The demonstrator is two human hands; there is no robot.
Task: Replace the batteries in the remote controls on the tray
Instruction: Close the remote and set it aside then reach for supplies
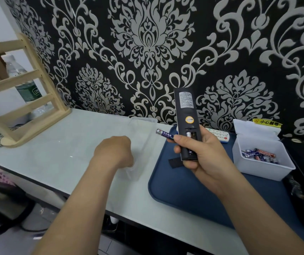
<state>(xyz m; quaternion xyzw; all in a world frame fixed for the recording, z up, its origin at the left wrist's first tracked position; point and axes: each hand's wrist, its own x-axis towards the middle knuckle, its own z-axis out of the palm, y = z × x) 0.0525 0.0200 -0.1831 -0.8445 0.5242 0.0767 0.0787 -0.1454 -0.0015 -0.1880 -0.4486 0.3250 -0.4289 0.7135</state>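
Slippage is the chief worry: the right hand (202,155) is doing two jobs at once. Its fingers wrap round the black remote (185,111), held upright above the blue tray (175,190) with its open battery bay facing the camera, while the thumb also pins a loose battery (165,134) that juts out to the left. Any change of grip to free that cell could drop it, or the remote, onto the tray or off the surface (55,150). One cell appears seated in the bay (its silver end shows), so spent and fresh cells could get confused if the pinched one lands in the white box (261,168) of batteries by mistake. The left hand (113,151) hangs knuckles-up over a clear container (142,129); its fingers curl out of sight, so I cannot tell whether it holds anything. The detached cover (174,162) lies on the tray under the remote and might be knocked aside.
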